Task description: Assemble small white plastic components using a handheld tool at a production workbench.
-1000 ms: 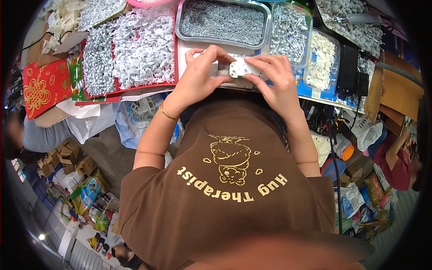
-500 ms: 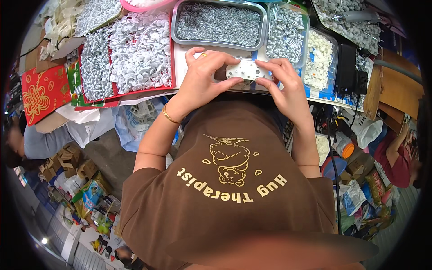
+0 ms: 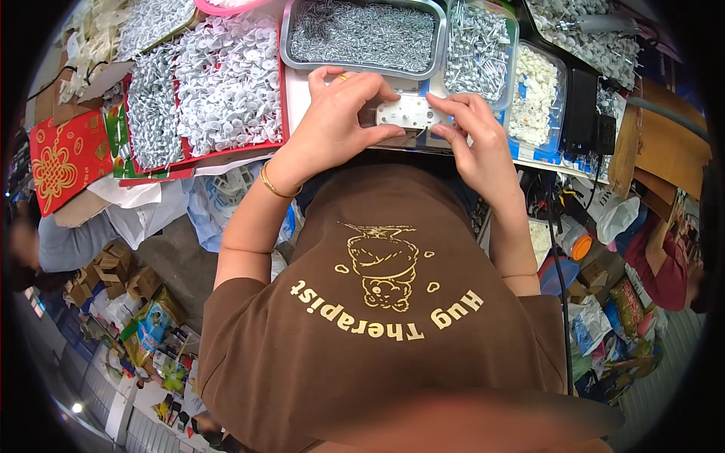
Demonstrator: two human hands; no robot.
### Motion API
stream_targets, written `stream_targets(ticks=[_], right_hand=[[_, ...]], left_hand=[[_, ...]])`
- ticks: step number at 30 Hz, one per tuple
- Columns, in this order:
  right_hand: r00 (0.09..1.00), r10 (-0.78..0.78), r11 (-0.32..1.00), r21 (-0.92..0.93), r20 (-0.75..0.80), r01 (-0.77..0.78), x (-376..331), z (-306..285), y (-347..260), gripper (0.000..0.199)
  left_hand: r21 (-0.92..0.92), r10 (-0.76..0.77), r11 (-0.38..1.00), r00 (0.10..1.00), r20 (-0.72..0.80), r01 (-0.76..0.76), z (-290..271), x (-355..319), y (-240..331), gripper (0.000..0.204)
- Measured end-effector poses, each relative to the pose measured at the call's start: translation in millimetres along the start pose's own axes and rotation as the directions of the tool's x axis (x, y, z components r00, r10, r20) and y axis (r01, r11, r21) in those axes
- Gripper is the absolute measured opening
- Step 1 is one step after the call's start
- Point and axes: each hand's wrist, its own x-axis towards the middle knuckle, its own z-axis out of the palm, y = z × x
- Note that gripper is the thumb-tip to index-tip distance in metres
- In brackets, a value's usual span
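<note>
A small white rectangular plastic part (image 3: pixel 408 112) sits between both hands, just in front of the metal tray. My left hand (image 3: pixel 340 117) grips its left end with thumb below and fingers curled over the top; a ring shows on one finger and a gold bangle on the wrist. My right hand (image 3: pixel 472 132) pinches the part's right end with its fingertips. Both forearms reach up over my brown printed shirt.
A metal tray (image 3: pixel 362 69) of small silver screws lies right behind the hands. A clear box of larger screws (image 3: pixel 479 49) and a tub of white parts (image 3: pixel 532 94) stand to the right. A red tray (image 3: pixel 204 147) of white plastic pieces is at left. A black box (image 3: pixel 581 113) is at right.
The white part and both hands sit slightly lower and further right in the picture; the grip on both ends is the same.
</note>
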Motion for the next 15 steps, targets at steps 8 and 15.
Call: stream_targets(ticks=[8,15], right_hand=[[0.999,-0.041,0.995,-0.084,0.031,0.044,3.9,-2.7,-7.9,0.038],[0.999,-0.033,0.988,-0.152,0.001,0.033,6.6,2.4,-3.3,0.039]], left_hand=[[-0.232,0.149,0.965,0.982,0.116,-0.119,1.1,13.4,-10.2,0.046],[0.029,0.134,0.991,0.987,-0.085,-0.132,9.0,-3.4,-4.0,0.044]])
